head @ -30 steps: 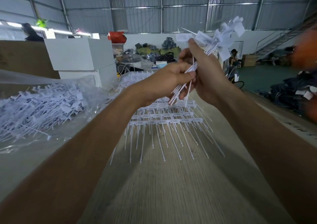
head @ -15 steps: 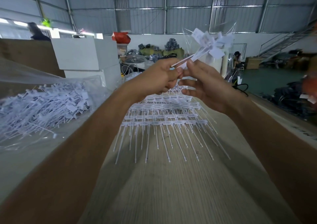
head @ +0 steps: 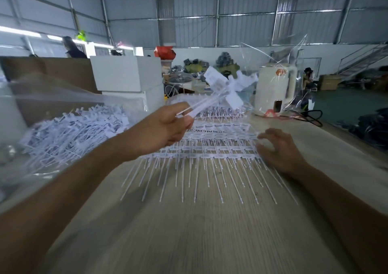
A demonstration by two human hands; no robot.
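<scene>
Tag bundle (head: 222, 91) pinched by left hand (head: 165, 127) | right hand (head: 279, 147) loose on tag rows (head: 210, 145) | wooden table (head: 189, 231) | warehouse (head: 241, 5)

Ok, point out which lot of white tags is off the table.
The small bundle pinched in the left hand; the laid-out rows and bagged heap rest on the table.

One left hand (head: 165, 127), one right hand (head: 281, 147), one tag bundle (head: 222, 89), two boxes (head: 126, 73).

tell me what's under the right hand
The right hand is over the right end of the rows of white tags laid on the wooden table. Their thin stems stick out past it; whatever lies beneath the palm is covered. The left hand holds a tag bundle.
</scene>
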